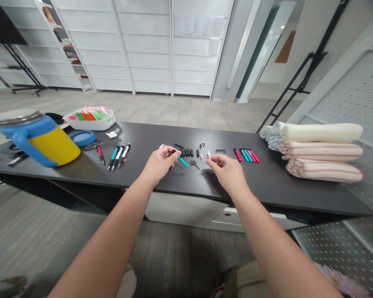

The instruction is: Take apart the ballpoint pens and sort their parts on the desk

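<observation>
My left hand (162,162) is closed on a teal pen barrel (183,162) with a black end, which slants down to the right. My right hand (226,167) pinches a small white pen part (208,158), partly hidden by the fingertips. Between the hands lie several black rubber grips (188,152), small metal pen tips (193,163) and tiny coloured pieces (202,145). Thin springs (220,150) lie behind my right hand. To its right is a row of pink and teal barrels (245,155). White sticks (162,146) show behind my left hand.
Several assembled pens (118,157) lie on the dark table (161,186) to the left. Beyond them stand a blue and yellow mug (54,140), a blue lid (82,138) and a white basket (95,123) of colourful packets. Rolled towels (323,151) are stacked at the right.
</observation>
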A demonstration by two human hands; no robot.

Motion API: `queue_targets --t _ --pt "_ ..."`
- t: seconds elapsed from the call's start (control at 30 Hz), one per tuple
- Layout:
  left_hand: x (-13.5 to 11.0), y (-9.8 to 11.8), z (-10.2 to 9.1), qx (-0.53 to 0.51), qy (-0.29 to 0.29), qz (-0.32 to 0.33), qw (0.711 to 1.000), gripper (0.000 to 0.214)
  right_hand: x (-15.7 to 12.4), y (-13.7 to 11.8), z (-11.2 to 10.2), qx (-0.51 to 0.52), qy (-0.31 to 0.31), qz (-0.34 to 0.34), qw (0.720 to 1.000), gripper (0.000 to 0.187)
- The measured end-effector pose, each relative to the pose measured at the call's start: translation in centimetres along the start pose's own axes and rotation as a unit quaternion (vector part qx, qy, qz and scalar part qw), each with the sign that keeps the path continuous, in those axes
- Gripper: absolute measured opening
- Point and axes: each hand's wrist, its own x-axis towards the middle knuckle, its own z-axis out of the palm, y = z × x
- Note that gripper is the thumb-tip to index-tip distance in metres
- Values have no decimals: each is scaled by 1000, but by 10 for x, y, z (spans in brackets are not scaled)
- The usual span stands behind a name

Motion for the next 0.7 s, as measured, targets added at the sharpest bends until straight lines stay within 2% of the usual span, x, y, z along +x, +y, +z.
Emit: queue_targets --t 0.17,0.37,0.53,0.7 --pt "0 -1 0 -3 -9 -7 1000 34 5 4 2 -17 -1 -11 1000 19" --pt "1 -2 1 8 -17 -8 1000 36 7 -5 7 -95 -25 -27 995 11" --pt "2 -3 2 28 -13 -9 999 38 13 -2 12 -138 -17 -62 988 9" --pt "4 -6 1 38 -20 -6 999 38 15 -1 14 -142 -23 -52 988 11"
